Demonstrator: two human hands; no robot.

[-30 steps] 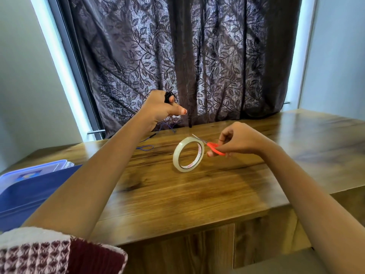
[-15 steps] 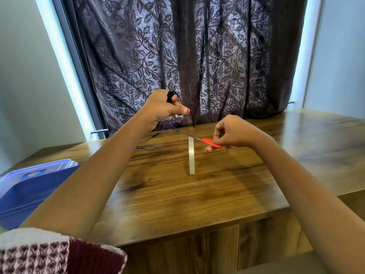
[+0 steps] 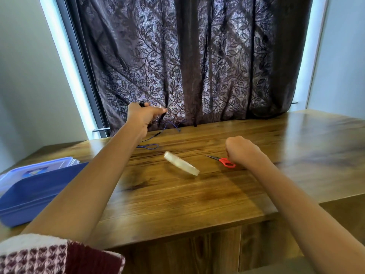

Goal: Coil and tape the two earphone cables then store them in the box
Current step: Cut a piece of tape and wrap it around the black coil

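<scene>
My left hand (image 3: 141, 115) is raised in front of the curtain and grips a coiled black earphone cable (image 3: 141, 104), with a strip of clear tape near the thumb. A blue earphone cable (image 3: 150, 146) lies loose on the wooden table (image 3: 197, 198) below that hand. The clear tape roll (image 3: 181, 166) is tilted and blurred at the table's middle. Red-handled scissors (image 3: 224, 161) lie on the table. My right hand (image 3: 243, 153) hovers just right of them, fingers curled, holding nothing. The blue box (image 3: 29, 196) stands at the left edge.
A translucent lid (image 3: 39, 168) rests behind the blue box. A dark leaf-patterned curtain (image 3: 187, 66) hangs along the table's far edge. The table's front edge runs across the lower frame, with cabinet fronts below it.
The tape roll, hanging upright from the tape before, has dropped and is tipping over on the table. My right hand has let go of the scissors, which now lie on the table.
</scene>
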